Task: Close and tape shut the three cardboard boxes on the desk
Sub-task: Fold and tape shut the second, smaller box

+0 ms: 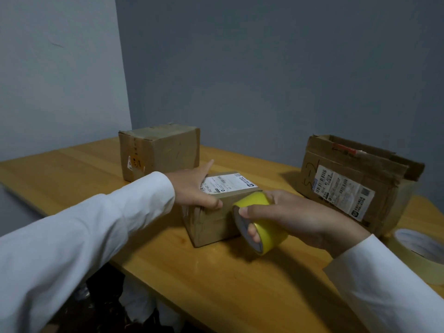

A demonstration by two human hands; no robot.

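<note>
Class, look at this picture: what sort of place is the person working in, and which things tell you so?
Probably a plain room used as a small parcel-packing spot. A wooden desk stands in a bare wall corner, with labelled cardboard boxes and a yellow tape roll on it.

Dim, soft shadows, slight blur, wide-angle edge distortion.

Three brown boxes: small labelled one [216, 212] closed, rear [159, 151] closed, right [355, 186] open-flapped.
</note>
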